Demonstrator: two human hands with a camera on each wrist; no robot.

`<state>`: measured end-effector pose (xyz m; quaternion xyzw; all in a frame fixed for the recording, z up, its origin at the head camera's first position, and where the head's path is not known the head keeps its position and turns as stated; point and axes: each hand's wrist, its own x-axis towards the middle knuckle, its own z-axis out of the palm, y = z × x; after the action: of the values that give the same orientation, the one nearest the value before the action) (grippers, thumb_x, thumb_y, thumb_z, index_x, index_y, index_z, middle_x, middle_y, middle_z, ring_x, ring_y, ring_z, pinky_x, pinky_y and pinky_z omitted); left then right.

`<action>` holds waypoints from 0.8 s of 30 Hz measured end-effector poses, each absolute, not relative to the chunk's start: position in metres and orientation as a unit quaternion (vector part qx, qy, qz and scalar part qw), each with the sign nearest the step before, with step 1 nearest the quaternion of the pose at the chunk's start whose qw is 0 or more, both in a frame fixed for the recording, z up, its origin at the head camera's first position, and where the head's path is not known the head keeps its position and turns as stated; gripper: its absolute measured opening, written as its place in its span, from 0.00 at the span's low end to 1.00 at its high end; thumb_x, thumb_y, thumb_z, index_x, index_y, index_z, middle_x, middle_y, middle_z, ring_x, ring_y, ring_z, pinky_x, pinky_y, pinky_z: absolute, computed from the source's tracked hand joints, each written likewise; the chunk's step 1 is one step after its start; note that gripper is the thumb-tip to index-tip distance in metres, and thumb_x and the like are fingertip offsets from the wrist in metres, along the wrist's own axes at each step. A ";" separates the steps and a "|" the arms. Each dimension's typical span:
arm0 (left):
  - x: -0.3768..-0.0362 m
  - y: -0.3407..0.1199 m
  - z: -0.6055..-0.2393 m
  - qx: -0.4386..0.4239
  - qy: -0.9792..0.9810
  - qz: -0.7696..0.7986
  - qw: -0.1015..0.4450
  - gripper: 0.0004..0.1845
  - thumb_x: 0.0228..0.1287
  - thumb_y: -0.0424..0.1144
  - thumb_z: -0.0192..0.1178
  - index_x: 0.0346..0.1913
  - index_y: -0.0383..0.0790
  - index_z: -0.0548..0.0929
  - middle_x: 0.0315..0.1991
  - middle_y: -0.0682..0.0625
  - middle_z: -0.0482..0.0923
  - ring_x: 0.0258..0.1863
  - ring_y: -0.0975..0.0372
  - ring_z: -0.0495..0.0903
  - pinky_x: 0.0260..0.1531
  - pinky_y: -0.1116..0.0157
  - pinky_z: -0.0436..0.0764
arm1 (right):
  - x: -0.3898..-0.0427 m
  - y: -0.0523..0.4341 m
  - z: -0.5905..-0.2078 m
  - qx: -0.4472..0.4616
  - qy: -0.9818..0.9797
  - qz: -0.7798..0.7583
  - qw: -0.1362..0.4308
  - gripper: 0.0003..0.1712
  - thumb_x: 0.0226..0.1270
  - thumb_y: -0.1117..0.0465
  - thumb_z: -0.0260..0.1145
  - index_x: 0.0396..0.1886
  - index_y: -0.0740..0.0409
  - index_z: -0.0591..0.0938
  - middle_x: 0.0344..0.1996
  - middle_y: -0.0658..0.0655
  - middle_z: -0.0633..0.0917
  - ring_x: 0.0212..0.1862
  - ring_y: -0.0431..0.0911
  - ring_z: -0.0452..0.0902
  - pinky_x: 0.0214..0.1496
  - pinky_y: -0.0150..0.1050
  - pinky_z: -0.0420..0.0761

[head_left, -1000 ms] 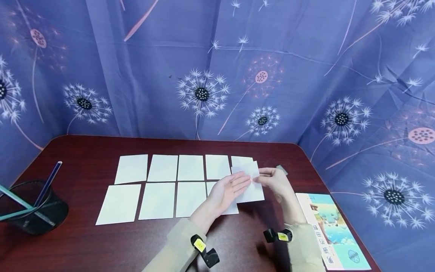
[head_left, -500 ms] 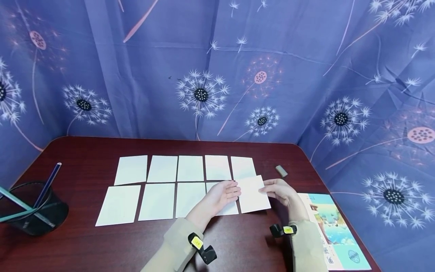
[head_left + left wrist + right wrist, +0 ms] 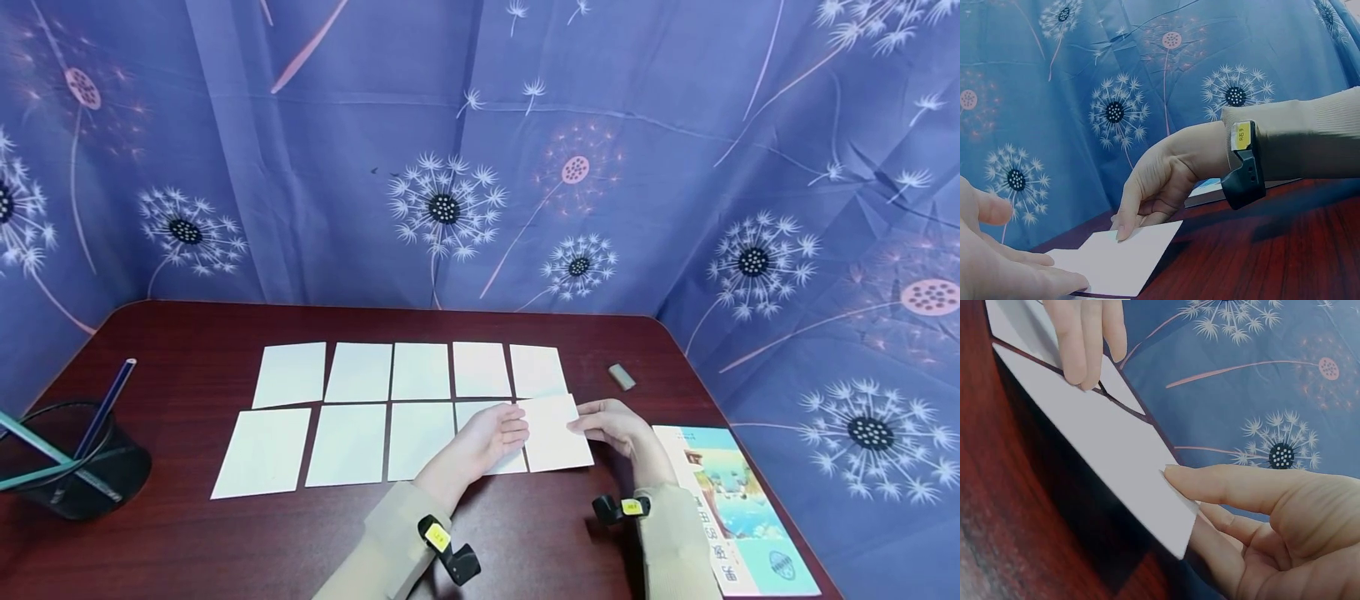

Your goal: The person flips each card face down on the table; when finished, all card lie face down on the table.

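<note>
Paper card [image 3: 557, 433]: blank, white, rectangular, lying nearly flat.

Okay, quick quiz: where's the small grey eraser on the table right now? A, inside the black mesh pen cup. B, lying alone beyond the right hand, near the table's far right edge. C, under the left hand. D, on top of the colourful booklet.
B: the eraser lies by itself on the table, beyond the right hand and apart from the booklet.

Booklet [image 3: 738, 512] corner off-frame below
</note>
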<state>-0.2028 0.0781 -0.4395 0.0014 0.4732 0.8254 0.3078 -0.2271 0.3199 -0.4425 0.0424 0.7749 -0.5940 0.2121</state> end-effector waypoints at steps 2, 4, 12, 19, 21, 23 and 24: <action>-0.203 0.079 -0.440 0.003 0.474 0.825 0.307 0.29 0.76 0.35 0.36 0.69 0.13 0.52 0.69 0.18 0.51 0.73 0.34 0.52 0.75 0.47 0.54 | -0.227 0.320 -0.442 0.048 0.778 -0.589 0.211 0.31 0.60 0.72 0.65 0.59 0.87 0.67 0.33 0.49 0.86 0.36 0.35 0.83 0.44 0.30 0.85; -0.203 0.079 -0.441 0.003 0.474 0.825 0.306 0.29 0.76 0.35 0.36 0.69 0.13 0.51 0.69 0.18 0.51 0.73 0.34 0.52 0.75 0.47 0.53 | -0.226 0.322 -0.442 0.052 0.783 -0.584 0.210 0.32 0.60 0.71 0.66 0.59 0.86 0.67 0.33 0.50 0.86 0.36 0.35 0.83 0.45 0.31 0.85; -0.203 0.078 -0.442 0.000 0.486 0.819 0.304 0.28 0.77 0.35 0.35 0.68 0.13 0.52 0.69 0.18 0.53 0.72 0.35 0.54 0.75 0.47 0.55 | -0.225 0.337 -0.440 0.045 0.772 -0.602 0.201 0.28 0.64 0.72 0.63 0.58 0.87 0.69 0.36 0.52 0.87 0.37 0.35 0.85 0.46 0.32 0.86; -0.204 0.076 -0.444 0.004 0.486 0.820 0.303 0.28 0.77 0.35 0.33 0.68 0.12 0.52 0.68 0.18 0.54 0.72 0.35 0.55 0.74 0.47 0.55 | -0.225 0.341 -0.439 0.047 0.765 -0.612 0.195 0.28 0.65 0.71 0.62 0.59 0.87 0.68 0.36 0.51 0.88 0.38 0.37 0.85 0.47 0.31 0.86; -0.203 0.076 -0.445 0.004 0.482 0.822 0.304 0.28 0.77 0.35 0.33 0.68 0.12 0.53 0.68 0.18 0.54 0.72 0.35 0.55 0.74 0.47 0.56 | -0.224 0.340 -0.439 0.041 0.766 -0.610 0.198 0.28 0.65 0.71 0.62 0.59 0.87 0.68 0.37 0.51 0.88 0.38 0.37 0.86 0.47 0.31 0.85; -0.202 0.075 -0.444 0.005 0.472 0.826 0.308 0.27 0.77 0.35 0.33 0.68 0.13 0.54 0.68 0.18 0.55 0.71 0.35 0.57 0.74 0.47 0.58 | -0.223 0.339 -0.438 0.042 0.767 -0.609 0.197 0.27 0.65 0.71 0.62 0.59 0.87 0.69 0.37 0.52 0.88 0.38 0.37 0.86 0.47 0.32 0.86; -0.201 0.075 -0.443 0.005 0.465 0.829 0.311 0.27 0.77 0.35 0.34 0.68 0.13 0.54 0.68 0.19 0.56 0.71 0.36 0.58 0.73 0.48 0.59 | -0.222 0.339 -0.438 0.043 0.768 -0.608 0.196 0.27 0.65 0.71 0.62 0.58 0.87 0.69 0.37 0.52 0.88 0.38 0.38 0.86 0.47 0.32 0.86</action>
<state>-0.2011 0.0748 -0.4430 0.0053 0.4652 0.8287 0.3113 -0.2218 0.3390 -0.4378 0.0428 0.7679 -0.6085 0.1956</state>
